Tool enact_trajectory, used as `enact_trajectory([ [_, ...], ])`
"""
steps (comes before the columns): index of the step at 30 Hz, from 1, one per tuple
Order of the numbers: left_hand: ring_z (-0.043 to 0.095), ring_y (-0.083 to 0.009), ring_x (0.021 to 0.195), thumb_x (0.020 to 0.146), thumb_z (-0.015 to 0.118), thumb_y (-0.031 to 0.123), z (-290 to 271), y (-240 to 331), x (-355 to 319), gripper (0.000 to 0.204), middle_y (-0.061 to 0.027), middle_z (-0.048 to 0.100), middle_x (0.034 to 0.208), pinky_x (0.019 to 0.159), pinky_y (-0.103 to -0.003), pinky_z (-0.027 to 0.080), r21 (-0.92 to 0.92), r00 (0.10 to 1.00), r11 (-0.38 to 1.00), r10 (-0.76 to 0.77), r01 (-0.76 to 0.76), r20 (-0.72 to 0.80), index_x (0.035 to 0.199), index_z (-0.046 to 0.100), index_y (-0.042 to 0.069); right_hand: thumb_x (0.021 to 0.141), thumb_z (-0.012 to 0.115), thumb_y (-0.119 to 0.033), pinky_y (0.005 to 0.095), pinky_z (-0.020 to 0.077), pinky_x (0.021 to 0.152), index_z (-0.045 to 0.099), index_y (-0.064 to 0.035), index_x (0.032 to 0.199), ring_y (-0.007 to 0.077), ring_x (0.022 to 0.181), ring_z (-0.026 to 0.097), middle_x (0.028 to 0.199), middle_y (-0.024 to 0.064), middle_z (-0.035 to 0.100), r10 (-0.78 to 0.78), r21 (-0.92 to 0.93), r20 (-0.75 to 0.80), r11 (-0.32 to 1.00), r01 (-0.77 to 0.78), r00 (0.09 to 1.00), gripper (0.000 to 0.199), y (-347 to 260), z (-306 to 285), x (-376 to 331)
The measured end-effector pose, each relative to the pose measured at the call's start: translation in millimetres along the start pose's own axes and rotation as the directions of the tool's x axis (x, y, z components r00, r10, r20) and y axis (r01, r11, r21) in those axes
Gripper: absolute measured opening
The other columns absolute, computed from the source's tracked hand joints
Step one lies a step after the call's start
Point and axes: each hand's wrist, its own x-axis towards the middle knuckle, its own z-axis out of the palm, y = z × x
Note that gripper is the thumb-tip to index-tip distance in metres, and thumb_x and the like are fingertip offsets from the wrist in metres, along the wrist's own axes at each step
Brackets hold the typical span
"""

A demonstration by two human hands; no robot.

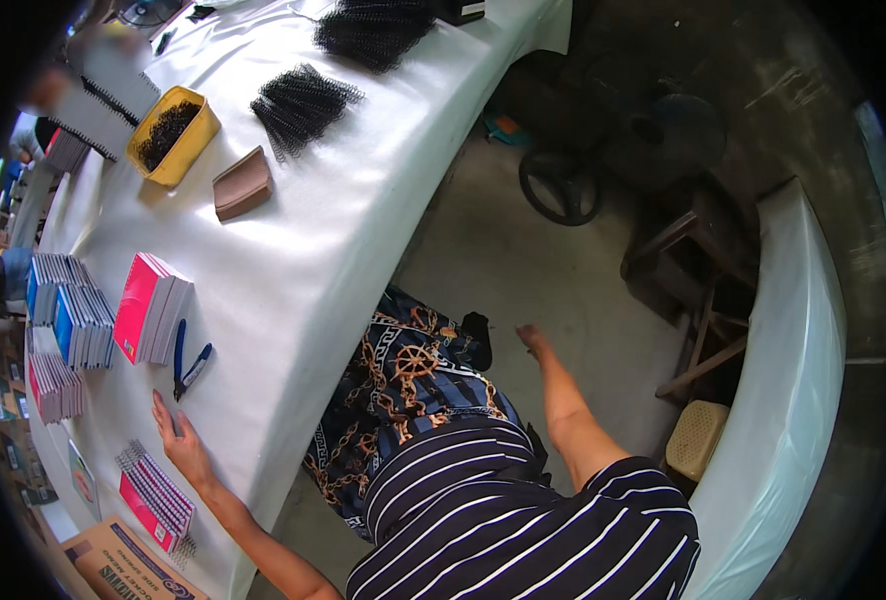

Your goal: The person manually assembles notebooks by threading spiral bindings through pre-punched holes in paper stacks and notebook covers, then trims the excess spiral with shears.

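Observation:
My left hand [178, 438] lies flat on the white tablecloth [293, 280], fingers apart and holding nothing. Just beyond its fingertips lie blue-handled pliers [189, 370]. Beside the hand, toward the table's end, rests a pink spiral-bound notebook stack [153, 492]. A pile of pink-covered notebooks [149, 306] sits past the pliers. My right hand [531, 338] is stretched out to the side over the concrete floor, empty, away from the table. My striped shirt and patterned skirt fill the lower middle.
Farther along the table are a yellow tub of black wire coils [171, 135], a brown block [241, 183] and loose black coil heaps [301, 105]. Blue notebook stacks [68, 312] line the far edge. A cardboard box [123, 565], wooden stool [701, 300], wheel [560, 187] and another white-covered bench [798, 380] surround me.

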Motion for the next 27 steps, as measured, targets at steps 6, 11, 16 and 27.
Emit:
enact_trajectory([
  [6,0.032,-0.0333,0.142,0.096,0.047,0.003,1,-6,0,0.053,-0.0125,0.045,0.148,0.113,-0.037,0.027,0.058,1.0,0.998,-0.001,0.001,0.004,0.148,0.04,0.012,0.095,0.053,-0.05,0.0459,0.0502,0.09,0.063,-0.0064,0.123,0.0308,0.102,0.062,0.122,0.0116,0.064,0.049,0.12,0.261,0.989,-0.083,0.964,0.053,15,48,-43],
  [11,0.035,-0.0325,0.141,0.096,0.046,0.003,3,6,-3,0.054,-0.0141,0.045,0.148,0.111,-0.037,0.031,0.0,1.0,1.0,-0.018,0.018,0.002,0.148,0.039,0.013,0.095,0.054,-0.044,0.0432,0.0532,0.071,0.067,-0.0011,0.107,0.0273,0.085,0.065,0.101,0.0179,0.069,-0.24,0.2,0.172,0.958,0.205,0.955,0.047,32,74,-96],
  [16,0.035,-0.033,0.141,0.095,0.044,0.003,0,4,-8,0.056,-0.016,0.045,0.147,0.11,-0.038,0.033,0.103,0.999,0.994,-0.035,0.036,-0.006,0.149,0.038,0.016,0.095,0.054,-0.044,0.0432,0.053,0.072,0.067,-0.001,0.107,0.0273,0.085,0.065,0.101,0.0178,0.07,-0.238,0.237,0.122,0.95,0.205,0.964,0.047,33,75,-130],
  [27,0.033,-0.034,0.142,0.09,0.041,-0.001,4,-12,-1,0.056,-0.0122,0.047,0.147,0.111,-0.037,0.032,0.066,0.999,0.998,-0.025,0.023,0.033,0.144,0.045,0.013,0.095,0.054,-0.043,0.043,0.0528,0.072,0.067,-0.0007,0.106,0.0274,0.085,0.065,0.099,0.0176,0.07,-0.155,0.226,-0.016,0.962,0.155,0.988,0.046,66,23,-162],
])
